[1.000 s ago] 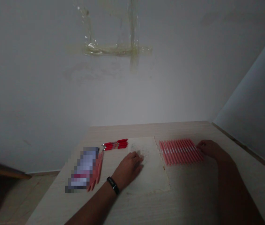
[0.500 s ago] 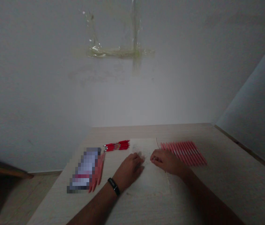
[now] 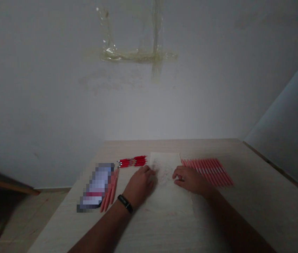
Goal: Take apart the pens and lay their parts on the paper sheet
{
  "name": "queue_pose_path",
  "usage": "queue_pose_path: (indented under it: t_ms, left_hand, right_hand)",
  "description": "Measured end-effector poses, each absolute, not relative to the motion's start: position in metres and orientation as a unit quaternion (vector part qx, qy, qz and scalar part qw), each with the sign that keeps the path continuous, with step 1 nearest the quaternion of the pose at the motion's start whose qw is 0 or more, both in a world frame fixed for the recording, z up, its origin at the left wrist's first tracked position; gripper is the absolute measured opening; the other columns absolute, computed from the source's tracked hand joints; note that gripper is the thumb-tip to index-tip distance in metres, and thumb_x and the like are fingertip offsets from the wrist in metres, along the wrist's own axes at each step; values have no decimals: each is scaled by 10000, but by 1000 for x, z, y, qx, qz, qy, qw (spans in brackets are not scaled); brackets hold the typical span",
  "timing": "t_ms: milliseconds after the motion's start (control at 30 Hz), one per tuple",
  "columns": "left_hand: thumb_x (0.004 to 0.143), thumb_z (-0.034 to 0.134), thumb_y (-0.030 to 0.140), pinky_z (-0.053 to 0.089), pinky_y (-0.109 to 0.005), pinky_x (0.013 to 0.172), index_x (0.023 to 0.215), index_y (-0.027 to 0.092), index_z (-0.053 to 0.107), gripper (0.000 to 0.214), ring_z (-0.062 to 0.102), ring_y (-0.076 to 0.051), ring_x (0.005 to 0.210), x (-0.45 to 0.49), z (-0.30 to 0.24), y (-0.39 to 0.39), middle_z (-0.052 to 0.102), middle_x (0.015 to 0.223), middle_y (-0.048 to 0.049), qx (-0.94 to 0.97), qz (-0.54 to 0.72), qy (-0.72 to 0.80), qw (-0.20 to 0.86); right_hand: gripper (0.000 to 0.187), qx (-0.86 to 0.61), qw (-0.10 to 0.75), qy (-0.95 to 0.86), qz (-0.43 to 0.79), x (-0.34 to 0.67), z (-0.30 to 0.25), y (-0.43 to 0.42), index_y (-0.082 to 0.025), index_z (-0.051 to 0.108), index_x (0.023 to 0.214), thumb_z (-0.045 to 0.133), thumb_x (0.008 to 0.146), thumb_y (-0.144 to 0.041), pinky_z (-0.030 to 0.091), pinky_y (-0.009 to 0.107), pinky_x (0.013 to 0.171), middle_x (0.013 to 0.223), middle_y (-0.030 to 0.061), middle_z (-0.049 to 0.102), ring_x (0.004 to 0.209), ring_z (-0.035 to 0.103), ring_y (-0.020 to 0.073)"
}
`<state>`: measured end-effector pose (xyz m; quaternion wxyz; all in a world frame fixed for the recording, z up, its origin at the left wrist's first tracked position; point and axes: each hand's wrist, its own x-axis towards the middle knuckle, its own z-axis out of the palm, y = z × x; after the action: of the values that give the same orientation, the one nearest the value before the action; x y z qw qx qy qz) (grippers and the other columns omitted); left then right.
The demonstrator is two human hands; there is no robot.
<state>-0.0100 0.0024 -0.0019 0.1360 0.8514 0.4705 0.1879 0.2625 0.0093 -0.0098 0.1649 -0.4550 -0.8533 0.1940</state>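
Note:
A pale sheet [image 3: 171,200] lies flat on the table, with a patch of small dark specks [image 3: 164,172] on its upper part; I cannot tell whether they are loose bits or marks. My left hand [image 3: 141,183], with a black band on the wrist, rests at the sheet's left edge, its fingers loosely bent and apart from the thumb. Over the right side of the sheet, my right hand [image 3: 189,180] is curved, with a gap between thumb and forefinger. Nothing shows in either hand. Just beyond the right hand lies a row of pink pens [image 3: 210,171].
Several red pens [image 3: 132,161] lie behind my left hand. Left of it are a few pink pens [image 3: 109,196] beside a blurred-out phone-like object [image 3: 96,188]. A wall with clear tape [image 3: 130,56] rises behind the wooden table [image 3: 149,239].
My hands have moved farther apart, the left one shifting left off the specks, which show more fully. The right hand's thumb and forefinger have parted. The view has shifted slightly.

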Motion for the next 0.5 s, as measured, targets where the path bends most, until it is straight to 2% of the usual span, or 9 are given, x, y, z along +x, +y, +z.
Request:
queue_pose_path:
  t_ms: [100,200,300,500]
  left_hand:
    - [871,595,191,452,-465,968,1111,160,661,251,558,-312,1147,-27,8,9,595,1238,-169,807,126,573,60]
    - [884,604,291,473,-485,919,1286,178,573,419,521,-349,1196,-45,16,14,545,1333,-171,757,73,649,-13]
    - [919,554,351,496,-450,875,1300,182,568,417,537,-339,1168,-55,16,17,558,1307,-167,742,38,670,-20]
    - [916,561,380,469,-451,936,1404,175,482,536,532,-331,1187,-53,4,18,539,1353,-175,755,42,655,-12]
  right_hand:
    - [125,-456,180,-849,199,264,-8,9,-200,668,992,622,887,-249,411,273,727,897,37,656,815,604,177]
    - [122,-457,183,-848,197,264,-7,9,-197,672,979,602,905,-265,420,280,734,892,40,666,811,612,179]
    - [124,-453,183,-850,197,263,-7,8,-196,673,975,592,913,-266,423,282,736,891,41,669,811,615,177]
    - [124,-453,175,-850,206,262,-4,8,-189,671,951,579,920,-267,423,270,721,894,40,672,803,618,169]
